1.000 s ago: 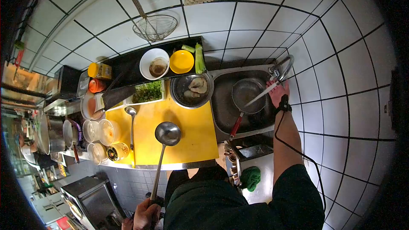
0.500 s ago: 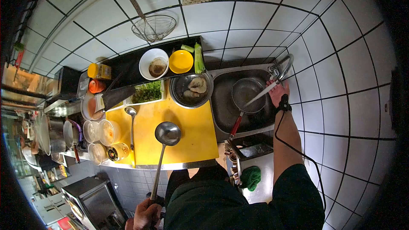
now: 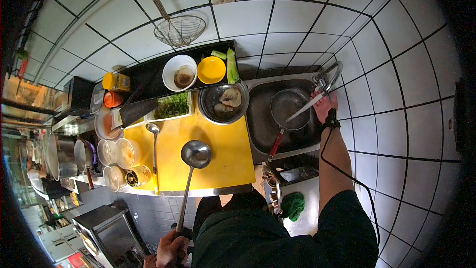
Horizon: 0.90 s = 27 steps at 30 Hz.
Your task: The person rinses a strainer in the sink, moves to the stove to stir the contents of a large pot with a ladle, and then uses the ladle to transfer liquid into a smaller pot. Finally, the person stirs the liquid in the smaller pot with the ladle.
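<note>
My left hand (image 3: 171,249) is wrapped round the handle of a long metal ladle (image 3: 196,154), whose bowl hangs over the yellow cutting board (image 3: 228,159). At the sink (image 3: 258,144), my right hand (image 3: 325,105) is by the faucet (image 3: 325,83), partly hidden behind its spout; its fingers look apart, and whether it touches the faucet is unclear. A white stream or spout runs down-left from there to a round pan or strainer (image 3: 287,109) with a red handle, lying in the sink.
Left of the sink stand a metal bowl (image 3: 223,103) with pale pieces, a tray of chopped greens (image 3: 172,106), a white bowl (image 3: 179,73) and a yellow bowl (image 3: 211,70). Plastic tubs (image 3: 127,153) line the board's left edge. A green cloth (image 3: 292,206) lies below the sink.
The view has shifted very slightly. Both hands, the ladle and the things in the sink stay almost where they were.
</note>
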Available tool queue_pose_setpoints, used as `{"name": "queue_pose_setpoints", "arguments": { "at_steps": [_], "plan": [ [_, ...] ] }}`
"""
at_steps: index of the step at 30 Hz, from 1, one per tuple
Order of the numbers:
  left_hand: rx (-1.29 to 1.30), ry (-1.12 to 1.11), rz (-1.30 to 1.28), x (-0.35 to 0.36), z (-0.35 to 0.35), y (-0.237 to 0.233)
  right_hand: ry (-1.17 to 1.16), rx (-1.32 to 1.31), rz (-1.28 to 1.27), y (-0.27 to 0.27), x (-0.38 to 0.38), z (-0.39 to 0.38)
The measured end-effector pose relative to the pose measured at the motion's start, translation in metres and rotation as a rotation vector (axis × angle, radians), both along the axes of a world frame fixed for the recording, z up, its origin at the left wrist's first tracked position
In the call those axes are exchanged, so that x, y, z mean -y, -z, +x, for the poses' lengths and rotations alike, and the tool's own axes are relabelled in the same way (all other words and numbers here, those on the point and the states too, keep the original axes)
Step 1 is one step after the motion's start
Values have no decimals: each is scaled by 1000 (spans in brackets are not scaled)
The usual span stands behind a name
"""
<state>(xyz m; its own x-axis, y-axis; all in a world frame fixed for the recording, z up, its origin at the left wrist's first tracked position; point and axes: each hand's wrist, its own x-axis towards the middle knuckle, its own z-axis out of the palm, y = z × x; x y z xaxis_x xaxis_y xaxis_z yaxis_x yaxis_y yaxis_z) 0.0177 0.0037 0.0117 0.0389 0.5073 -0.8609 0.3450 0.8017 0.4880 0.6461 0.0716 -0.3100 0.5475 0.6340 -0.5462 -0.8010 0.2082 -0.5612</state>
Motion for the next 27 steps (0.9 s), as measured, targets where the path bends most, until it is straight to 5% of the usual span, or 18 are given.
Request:
{"name": "queue_pose_setpoints", "arguments": {
  "at_steps": [21, 23, 27],
  "plan": [
    [18, -5, 11, 1, -4, 4, -4, 13, 35, 9, 2, 7],
    [-43, 108, -16, 0, -9, 6, -597, -206, 1053, 53, 8, 35],
    [14, -21, -5, 2, -2, 3, -543, -194, 986, 54, 12, 35]
  ]
}}
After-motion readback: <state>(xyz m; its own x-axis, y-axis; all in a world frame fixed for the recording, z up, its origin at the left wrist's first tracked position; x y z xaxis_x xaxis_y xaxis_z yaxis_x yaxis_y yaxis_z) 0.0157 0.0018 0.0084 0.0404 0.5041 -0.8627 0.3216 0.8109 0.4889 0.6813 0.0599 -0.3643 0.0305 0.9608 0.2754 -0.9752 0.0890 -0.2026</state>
